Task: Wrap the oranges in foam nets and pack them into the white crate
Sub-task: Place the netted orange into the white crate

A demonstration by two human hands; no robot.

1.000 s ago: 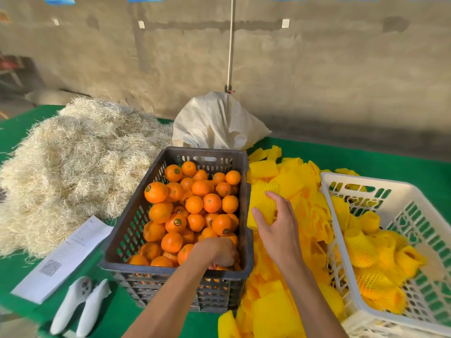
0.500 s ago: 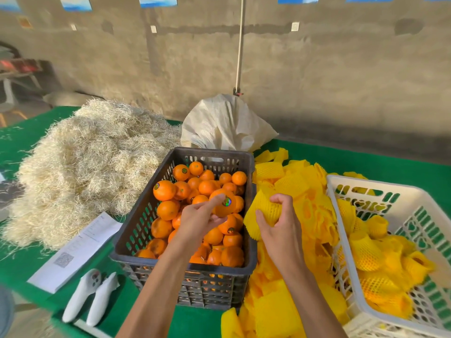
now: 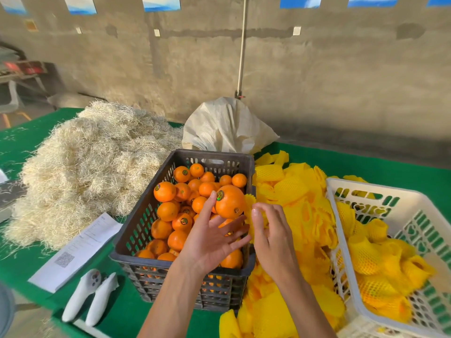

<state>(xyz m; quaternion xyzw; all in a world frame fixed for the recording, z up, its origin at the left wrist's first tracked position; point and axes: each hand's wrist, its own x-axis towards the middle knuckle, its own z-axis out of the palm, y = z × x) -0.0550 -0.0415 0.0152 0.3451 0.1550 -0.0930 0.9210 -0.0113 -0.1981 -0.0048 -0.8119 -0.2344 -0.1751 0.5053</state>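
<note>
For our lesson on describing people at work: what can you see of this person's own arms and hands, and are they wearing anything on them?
Both forearms come up from the bottom edge, bare as far as the picture shows: no sleeves in view. The left hand and right hand are bare too, with no gloves. No rings, watch, bands or markings show on the hands or wrists. The nails look short and plain.

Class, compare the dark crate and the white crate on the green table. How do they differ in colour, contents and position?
The dark crate is grey-black; the white crate is white. The dark crate holds bare oranges; the white crate holds oranges wrapped in yellow foam nets. The dark crate sits left of the loose net pile; the white crate sits right of it. Both are slotted plastic.
</note>
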